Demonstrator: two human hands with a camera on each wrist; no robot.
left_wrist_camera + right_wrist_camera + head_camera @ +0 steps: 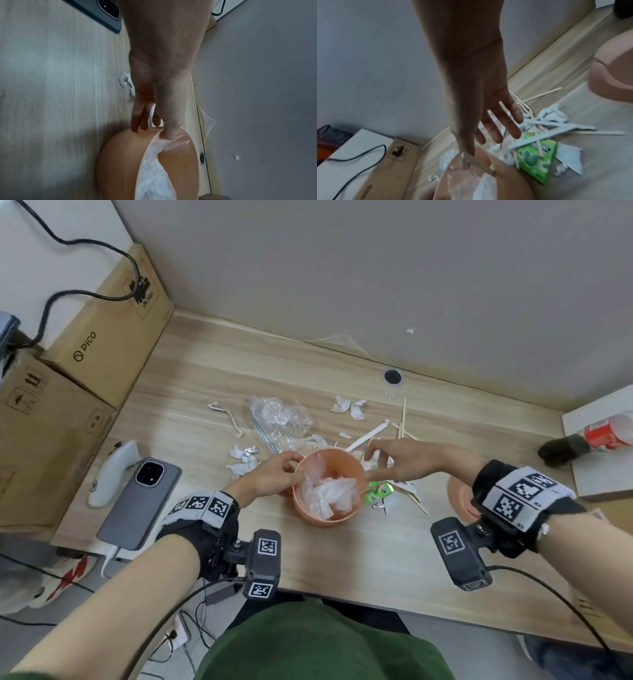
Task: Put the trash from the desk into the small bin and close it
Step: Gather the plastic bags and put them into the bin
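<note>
The wooden worktop runs up to a grey partition wall, and two stacked cardboard boxes take up its left end. On the near left lie a grey phone, face down, and just beside it a white controller. At the far right a bottle with a red label lies on a white board.

The small orange bin stands open in the middle near the front edge, with crumpled clear plastic and white paper inside. Its orange lid lies on the worktop to the right, partly hidden behind the right wrist.

The left hand has a grip on the bin's left rim: in the left wrist view the thumb is hooked inside over the rim and the fingers press on the outer wall. The right hand hovers over the bin's right rim with its fingers spread and nothing in its grip; in the right wrist view a wooden stick lies across the bin just under the fingertips.

Trash crowds the bin on its far and right sides: a crumpled clear zip bag, a green wrapper touching the bin's right wall, wooden sticks, white paper scraps and crumpled foil scraps just left of the left hand.
</note>
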